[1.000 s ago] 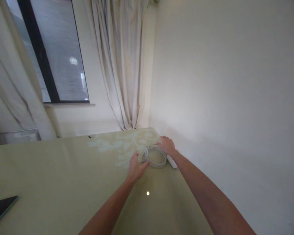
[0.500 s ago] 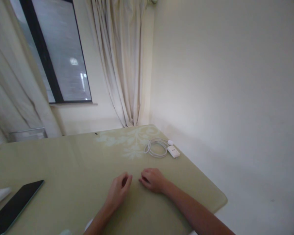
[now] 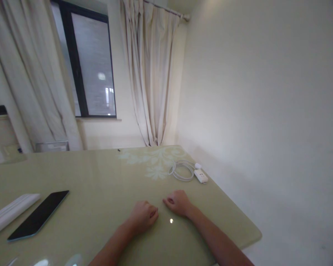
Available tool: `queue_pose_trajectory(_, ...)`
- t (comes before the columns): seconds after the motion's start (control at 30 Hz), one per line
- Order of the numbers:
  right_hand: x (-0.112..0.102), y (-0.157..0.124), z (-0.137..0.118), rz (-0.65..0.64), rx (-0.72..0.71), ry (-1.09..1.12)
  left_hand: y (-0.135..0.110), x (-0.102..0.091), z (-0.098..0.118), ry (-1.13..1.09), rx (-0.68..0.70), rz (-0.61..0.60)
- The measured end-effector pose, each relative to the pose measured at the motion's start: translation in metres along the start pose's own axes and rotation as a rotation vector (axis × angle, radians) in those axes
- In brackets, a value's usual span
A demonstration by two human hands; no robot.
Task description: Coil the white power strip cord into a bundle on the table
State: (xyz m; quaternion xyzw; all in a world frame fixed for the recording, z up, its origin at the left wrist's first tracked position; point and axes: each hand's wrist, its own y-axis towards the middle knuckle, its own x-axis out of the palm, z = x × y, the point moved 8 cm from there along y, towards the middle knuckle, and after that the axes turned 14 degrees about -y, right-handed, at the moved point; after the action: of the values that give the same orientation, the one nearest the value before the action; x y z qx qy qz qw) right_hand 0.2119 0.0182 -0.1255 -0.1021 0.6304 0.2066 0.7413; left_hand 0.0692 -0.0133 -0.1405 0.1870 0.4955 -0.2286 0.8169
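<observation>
My left hand (image 3: 144, 215) rests on the green glass table (image 3: 100, 184) with its fingers curled in, holding nothing. My right hand (image 3: 177, 202) lies just beside it, also curled loosely and empty. Beyond both hands, near the table's far right corner, a coiled white cable (image 3: 182, 170) lies flat with its white power strip (image 3: 201, 176) at the right. Neither hand touches the cable.
A dark phone (image 3: 39, 215) lies on the table at the left, next to a white flat object (image 3: 11, 212). Curtains (image 3: 152, 81) and a window (image 3: 91, 66) stand behind the table. A white wall runs along the table's right edge.
Both hands have left the coiled cable and drawn back toward me, now resting curled on the table. The view has shifted, showing the phone and white object at left.
</observation>
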Motion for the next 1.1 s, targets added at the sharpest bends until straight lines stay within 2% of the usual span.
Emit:
queue_pose_trajectory(0.13,-0.001,-0.001,-0.003,0.087,-0.018,0.05,-0.001,-0.002,-0.003,0.021,-0.024,0.004)
queue_pose_trajectory(0.23,-0.006,-0.002,0.01,0.171,0.044,0.105,-0.002,-0.002,-0.002,0.031,-0.032,0.005)
queue_pose_trajectory(0.3,-0.012,0.002,0.035,0.219,0.153,0.117,-0.002,-0.005,-0.002,0.013,-0.044,0.035)
queue_pose_trajectory(0.43,-0.026,0.024,0.113,0.273,0.446,0.1,0.005,-0.014,-0.016,-0.092,-0.143,0.152)
queue_pose_trajectory(0.5,-0.026,0.041,0.149,0.243,0.543,0.092,0.009,-0.015,-0.027,-0.163,-0.203,0.174)
queue_pose_trajectory(0.57,-0.02,0.057,0.175,0.189,0.581,0.08,0.013,-0.015,-0.036,-0.252,-0.236,0.191)
queue_pose_trajectory(0.73,0.008,0.087,0.209,0.005,0.58,0.034,0.014,-0.008,-0.042,-0.414,-0.209,0.189)
queue_pose_trajectory(0.93,0.027,0.114,0.228,-0.249,0.477,0.041,0.013,-0.009,-0.031,-0.449,-0.154,0.191)
queue_pose_trajectory(1.1,0.025,0.122,0.214,-0.356,0.383,0.065,0.016,-0.014,-0.026,-0.422,-0.176,0.177)
